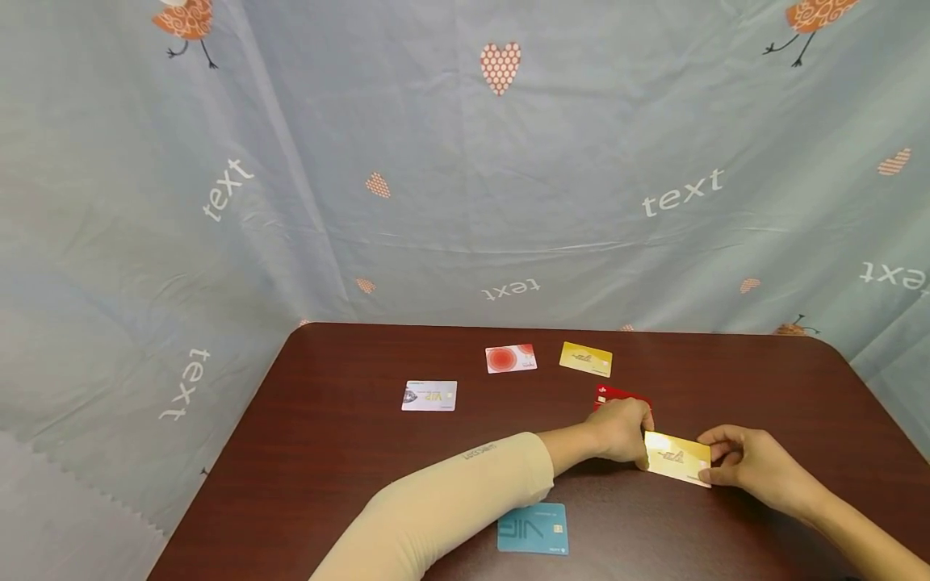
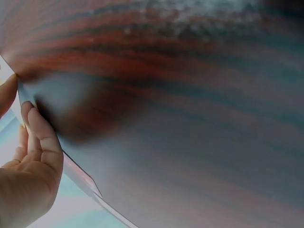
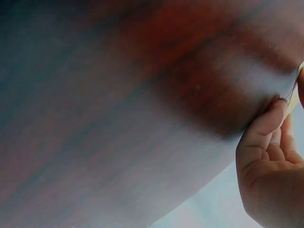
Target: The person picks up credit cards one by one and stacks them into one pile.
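Observation:
A shiny gold card is held by its two short ends between my hands, at the right side of the table. My left hand pinches its left end, thumb at the near corner and fingers at the far one. Opposite, my right hand pinches the right end. A red card lies just beyond my left hand, which partly covers it. In the right wrist view, a yellow sliver of the gold card shows by the fingertips.
Farther back on the brown table lie a second gold card and a white card with red circles. A white VIP card is at the left. Near the beige left sleeve rests a blue card. A patterned curtain hangs behind.

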`<state>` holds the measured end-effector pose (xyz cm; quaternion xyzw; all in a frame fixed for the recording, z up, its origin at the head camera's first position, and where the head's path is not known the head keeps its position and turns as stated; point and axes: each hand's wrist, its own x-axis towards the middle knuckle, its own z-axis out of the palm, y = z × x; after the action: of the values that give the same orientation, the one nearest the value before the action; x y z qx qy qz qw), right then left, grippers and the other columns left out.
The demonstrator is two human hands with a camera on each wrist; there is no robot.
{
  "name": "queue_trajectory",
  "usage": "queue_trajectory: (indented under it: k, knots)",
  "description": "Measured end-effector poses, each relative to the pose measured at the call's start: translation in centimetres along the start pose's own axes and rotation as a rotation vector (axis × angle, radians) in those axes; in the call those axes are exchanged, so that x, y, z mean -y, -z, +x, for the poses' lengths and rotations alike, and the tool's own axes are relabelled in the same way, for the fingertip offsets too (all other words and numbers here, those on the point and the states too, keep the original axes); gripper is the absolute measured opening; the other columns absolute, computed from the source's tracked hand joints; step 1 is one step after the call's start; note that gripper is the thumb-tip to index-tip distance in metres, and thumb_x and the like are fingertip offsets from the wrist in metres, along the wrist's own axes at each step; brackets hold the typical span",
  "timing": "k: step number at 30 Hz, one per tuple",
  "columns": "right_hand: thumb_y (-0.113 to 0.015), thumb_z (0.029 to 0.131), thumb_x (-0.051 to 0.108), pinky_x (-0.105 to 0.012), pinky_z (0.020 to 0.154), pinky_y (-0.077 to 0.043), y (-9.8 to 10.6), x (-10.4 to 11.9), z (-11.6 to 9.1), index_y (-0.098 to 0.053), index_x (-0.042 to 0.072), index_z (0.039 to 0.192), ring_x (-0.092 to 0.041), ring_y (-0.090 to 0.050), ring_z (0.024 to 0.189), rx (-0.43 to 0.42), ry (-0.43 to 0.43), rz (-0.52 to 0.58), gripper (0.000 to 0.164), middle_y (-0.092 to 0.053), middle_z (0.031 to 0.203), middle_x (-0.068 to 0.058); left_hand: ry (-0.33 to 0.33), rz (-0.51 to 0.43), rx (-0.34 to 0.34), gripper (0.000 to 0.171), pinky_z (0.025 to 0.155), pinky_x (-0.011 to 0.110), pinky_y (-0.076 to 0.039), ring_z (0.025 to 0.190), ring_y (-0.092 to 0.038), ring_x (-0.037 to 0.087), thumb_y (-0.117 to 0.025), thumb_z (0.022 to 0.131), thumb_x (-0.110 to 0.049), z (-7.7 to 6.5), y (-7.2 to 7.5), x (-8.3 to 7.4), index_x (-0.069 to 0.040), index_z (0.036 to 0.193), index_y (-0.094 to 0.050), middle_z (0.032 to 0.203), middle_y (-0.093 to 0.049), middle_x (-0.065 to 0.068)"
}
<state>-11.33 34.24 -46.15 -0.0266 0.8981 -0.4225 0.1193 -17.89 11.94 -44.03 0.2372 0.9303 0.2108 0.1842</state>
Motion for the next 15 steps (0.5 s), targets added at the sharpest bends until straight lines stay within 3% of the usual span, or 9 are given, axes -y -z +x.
queue_trajectory:
  k: [8, 15]
  knots:
    - [-0.081, 0.092, 0.014, -0.027, 0.058, -0.051, 0.11, 0.3, 0.01, -0.066, -0.006, 0.12, -0.015, -0.057, 0.071, 0.002, -0.068, 0.009, 0.037, -0.067, 0.091, -0.006, 0.022, -0.159, -0.035, 0.031, 0.059, 0.017, -0.045, 0.067, -0.054, 0.003, -0.094, 0.067, -0.002, -0.17, 0.28, 0.28, -0.017, 0.085, -0.073, 0.074, -0.065, -0.012]
    - [-0.076, 0.096, 0.014, -0.03, 0.063, -0.057, 0.21, 0.36, 0.08, -0.065, -0.009, 0.12, -0.018, -0.065, 0.076, 0.014, -0.085, 0.073, 0.035, -0.073, 0.094, -0.007, 0.038, -0.449, -0.016, 0.03, 0.049, 0.017, -0.048, 0.051, -0.057, 0.006, -0.087, 0.071, 0.012, -0.47, 0.29, 0.79, -0.008, 0.083, -0.069, 0.058, -0.062, -0.004]
